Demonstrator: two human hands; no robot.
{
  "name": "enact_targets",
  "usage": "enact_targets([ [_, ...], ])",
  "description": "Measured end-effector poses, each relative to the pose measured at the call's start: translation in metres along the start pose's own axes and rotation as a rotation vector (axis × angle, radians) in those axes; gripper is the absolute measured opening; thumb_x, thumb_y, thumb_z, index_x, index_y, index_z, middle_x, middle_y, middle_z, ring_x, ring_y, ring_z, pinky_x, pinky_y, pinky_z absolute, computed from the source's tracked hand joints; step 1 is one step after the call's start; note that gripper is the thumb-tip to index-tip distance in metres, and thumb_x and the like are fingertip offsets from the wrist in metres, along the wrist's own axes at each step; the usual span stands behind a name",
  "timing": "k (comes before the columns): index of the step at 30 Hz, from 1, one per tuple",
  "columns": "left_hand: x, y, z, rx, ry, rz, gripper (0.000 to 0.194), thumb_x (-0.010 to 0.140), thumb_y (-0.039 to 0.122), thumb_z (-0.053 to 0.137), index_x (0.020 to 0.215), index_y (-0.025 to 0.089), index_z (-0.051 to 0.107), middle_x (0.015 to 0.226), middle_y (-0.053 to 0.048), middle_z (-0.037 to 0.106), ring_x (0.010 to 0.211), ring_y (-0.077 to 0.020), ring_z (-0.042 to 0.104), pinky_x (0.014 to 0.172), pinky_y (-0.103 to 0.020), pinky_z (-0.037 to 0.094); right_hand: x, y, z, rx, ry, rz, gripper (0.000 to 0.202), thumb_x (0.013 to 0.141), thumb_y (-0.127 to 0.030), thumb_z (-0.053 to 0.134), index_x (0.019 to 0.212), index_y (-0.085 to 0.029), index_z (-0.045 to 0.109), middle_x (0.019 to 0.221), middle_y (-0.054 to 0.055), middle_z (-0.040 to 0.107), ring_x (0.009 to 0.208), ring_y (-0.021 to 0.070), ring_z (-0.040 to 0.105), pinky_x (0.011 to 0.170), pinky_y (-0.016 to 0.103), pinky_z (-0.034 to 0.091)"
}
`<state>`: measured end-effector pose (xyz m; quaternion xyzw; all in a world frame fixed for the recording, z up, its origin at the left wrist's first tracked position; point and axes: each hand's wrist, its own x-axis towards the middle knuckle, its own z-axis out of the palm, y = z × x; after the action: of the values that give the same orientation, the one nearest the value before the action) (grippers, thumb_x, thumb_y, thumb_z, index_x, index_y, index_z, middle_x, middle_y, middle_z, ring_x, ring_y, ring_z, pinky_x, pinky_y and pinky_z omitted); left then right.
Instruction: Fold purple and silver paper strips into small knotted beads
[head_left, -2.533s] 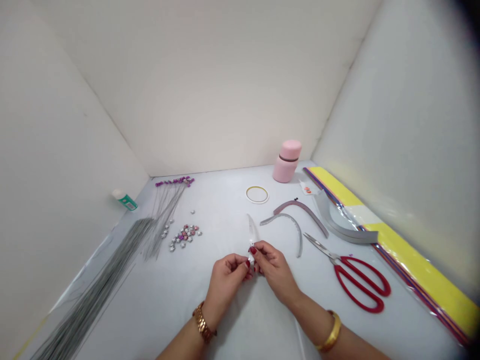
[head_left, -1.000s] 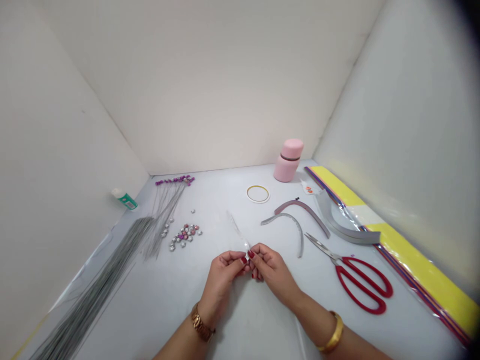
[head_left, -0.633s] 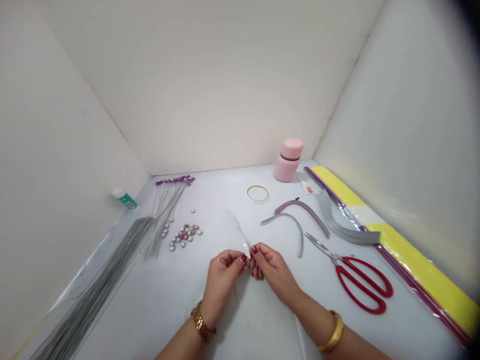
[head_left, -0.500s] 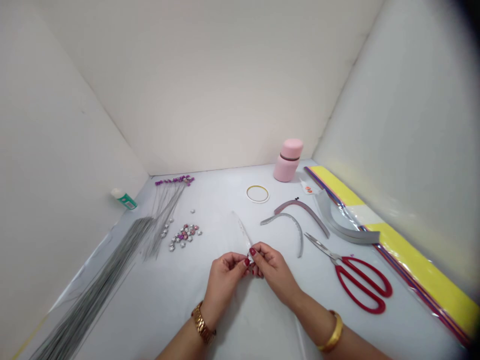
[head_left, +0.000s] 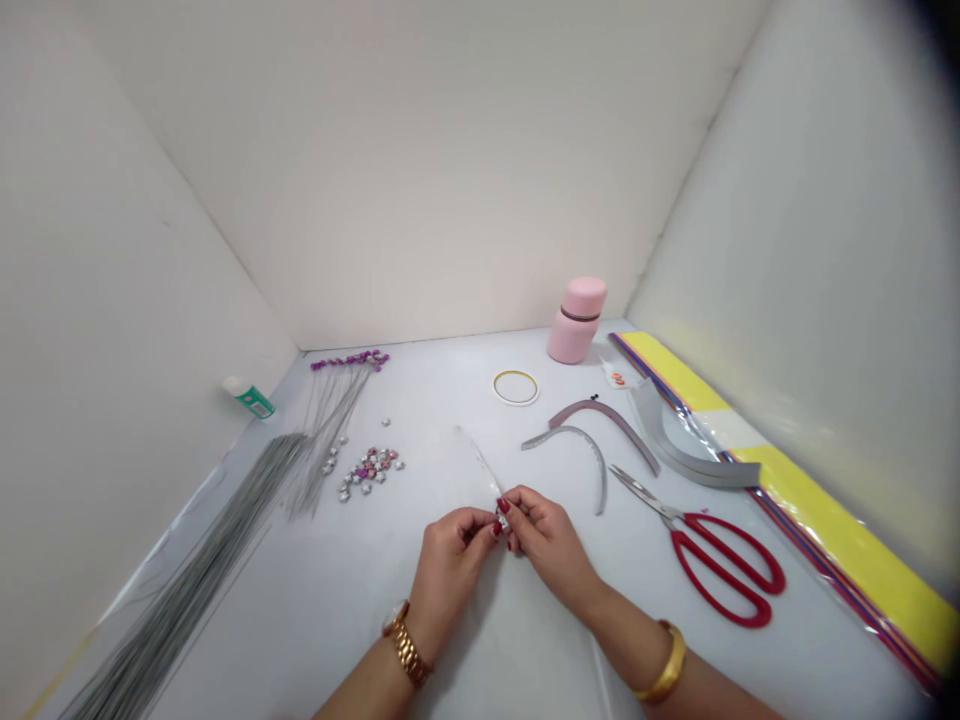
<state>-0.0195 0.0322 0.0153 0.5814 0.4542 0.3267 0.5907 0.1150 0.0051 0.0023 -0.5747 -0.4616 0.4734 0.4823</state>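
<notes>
My left hand (head_left: 457, 555) and my right hand (head_left: 551, 545) meet low in the middle of the view, fingertips pinched together. Between them is a narrow silvery paper strip (head_left: 484, 462), its free end pointing away from me and to the left. The strip's near end is folded into a small knot, mostly covered by my fingers. Left of my hands lies a loose pile of small folded paper stars (head_left: 373, 468) in silver, pink and purple. To the right rest a curved silver strip bundle (head_left: 592, 450) and a curved pinkish strip bundle (head_left: 615, 422).
Red-handled scissors (head_left: 690, 530) lie at the right, beside wide grey strips (head_left: 679, 455) and plastic-wrapped coloured paper (head_left: 810, 515). A pink flask (head_left: 576, 322) and a tape roll (head_left: 516, 374) stand farther back. Grey wires (head_left: 217, 545), purple-tipped stems (head_left: 346, 385) and a green-labelled tube (head_left: 251, 397) are left.
The strip's free end has swung slightly to the left. My left fingers have shifted a little at the folded end, and my left wrist has turned slightly.
</notes>
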Motion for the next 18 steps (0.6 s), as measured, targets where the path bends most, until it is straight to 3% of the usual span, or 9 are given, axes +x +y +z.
enact_targets([
  [3,-0.0018,0.0021,0.0007,-0.018,0.013,0.002,0.010,0.070,0.026,0.060,0.068,0.020,0.069,0.074,-0.004,0.067,0.073,-0.0184,0.056,0.072,-0.027,0.041,-0.0013,-0.0009,0.0001,-0.043,0.029,-0.023,0.022,0.082,-0.036,0.048,0.068,-0.019,0.051,0.048,-0.006,0.044,0.045,0.0101,0.042,0.047,0.021,0.034],
  [10,0.0050,-0.0028,0.0055,-0.249,-0.051,-0.153,0.018,0.068,0.028,0.063,0.068,0.010,0.064,0.057,-0.005,0.064,0.053,-0.0124,0.056,0.056,-0.024,0.044,-0.0026,0.0002,0.0010,-0.067,0.054,-0.054,0.020,0.082,-0.034,0.048,0.069,-0.020,0.053,0.050,-0.004,0.048,0.046,0.0108,0.043,0.045,0.021,0.034],
  [15,0.0058,-0.0042,0.0049,-0.326,0.025,-0.147,0.019,0.069,0.029,0.064,0.073,0.011,0.063,0.061,-0.004,0.063,0.056,-0.0115,0.057,0.058,-0.023,0.044,-0.0016,0.0020,0.0006,-0.008,0.026,-0.037,0.025,0.086,-0.040,0.040,0.079,-0.019,0.051,0.058,-0.002,0.052,0.048,0.0107,0.047,0.046,0.021,0.037],
  [18,0.0061,-0.0060,0.0043,-0.330,0.042,-0.124,0.018,0.071,0.029,0.062,0.074,0.011,0.063,0.061,-0.003,0.063,0.058,-0.0120,0.057,0.060,-0.023,0.044,-0.0017,0.0024,0.0005,-0.003,-0.028,-0.039,0.023,0.084,-0.038,0.045,0.075,-0.018,0.052,0.059,-0.001,0.054,0.049,0.0104,0.047,0.047,0.021,0.038],
])
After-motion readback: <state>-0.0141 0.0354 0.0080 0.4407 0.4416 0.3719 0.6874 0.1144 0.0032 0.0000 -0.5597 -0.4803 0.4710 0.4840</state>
